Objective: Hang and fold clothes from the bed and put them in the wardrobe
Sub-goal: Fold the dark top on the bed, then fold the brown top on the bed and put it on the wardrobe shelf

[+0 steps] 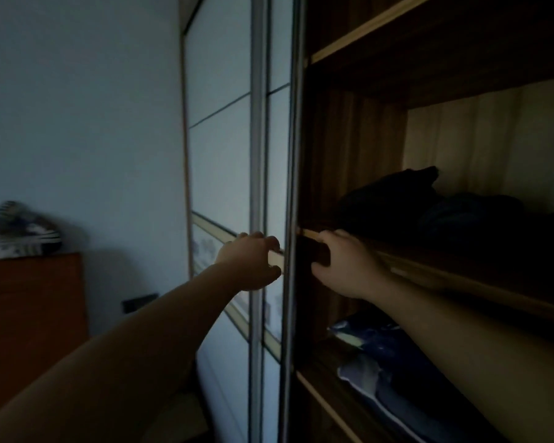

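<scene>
1. No readable brand, label or writing anywhere; dim, blurred light throughout.
2. Left hand (251,262) near centre, fingers curled round the edge of the sliding wardrobe door (274,155), gripping it at the pale horizontal band.
3. Right hand (346,266) just beside, at 3 o'clock from the left hand, thumb and fingers curled about the dark upright at the front of the wardrobe (349,139), close to the shelf edge (461,282); exact contact lost in shadow, fingertips hidden behind the wood.
4. Dark folded clothes (429,203) on the middle shelf, at 2 o'clock from the right hand; colours and number of pieces impossible to make out.
5. Blue and pale patterned fabric (381,362) on the lower shelf at 5 o'clock, partly covered by the right forearm and cut off by the bottom edge.
6. Upper shelf at 1 o'clock too dark to judge its contents.
7. Wooden cabinet (29,314) at 9 o'clock, cut off by the left edge, with a striped blurred bundle (16,231) on top; kind of item unclear.
8. Small dark wall plate (139,302) just right of the cabinet, detail unreadable.
9. Bed out of view.
</scene>
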Demonstrator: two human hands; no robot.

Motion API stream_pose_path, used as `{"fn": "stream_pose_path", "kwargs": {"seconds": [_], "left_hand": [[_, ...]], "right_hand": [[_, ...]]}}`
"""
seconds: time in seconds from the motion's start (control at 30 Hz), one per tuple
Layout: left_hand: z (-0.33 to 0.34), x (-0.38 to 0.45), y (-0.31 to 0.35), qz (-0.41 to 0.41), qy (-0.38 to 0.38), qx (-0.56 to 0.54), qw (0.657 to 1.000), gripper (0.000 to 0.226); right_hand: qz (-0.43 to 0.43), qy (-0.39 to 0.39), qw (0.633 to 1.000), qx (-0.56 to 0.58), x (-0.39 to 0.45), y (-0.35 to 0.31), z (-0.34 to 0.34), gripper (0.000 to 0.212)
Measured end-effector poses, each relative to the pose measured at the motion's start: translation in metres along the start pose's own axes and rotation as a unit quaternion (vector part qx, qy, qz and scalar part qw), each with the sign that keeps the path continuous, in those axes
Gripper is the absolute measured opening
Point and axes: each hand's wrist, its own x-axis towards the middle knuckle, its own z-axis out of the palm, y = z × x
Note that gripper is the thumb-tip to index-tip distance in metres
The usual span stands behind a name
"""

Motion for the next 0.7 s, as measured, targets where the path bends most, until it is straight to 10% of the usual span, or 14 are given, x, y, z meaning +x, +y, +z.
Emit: {"fn": "stream_pose_path", "kwargs": {"seconds": [0.7], "left_hand": [[0.017,-0.16,-0.25,-0.318,-0.07,0.081,0.942,0.052]], "right_hand": [[-0.223,-0.225,0.945,0.076,0.074,-0.202,0.224,0.063]]}}
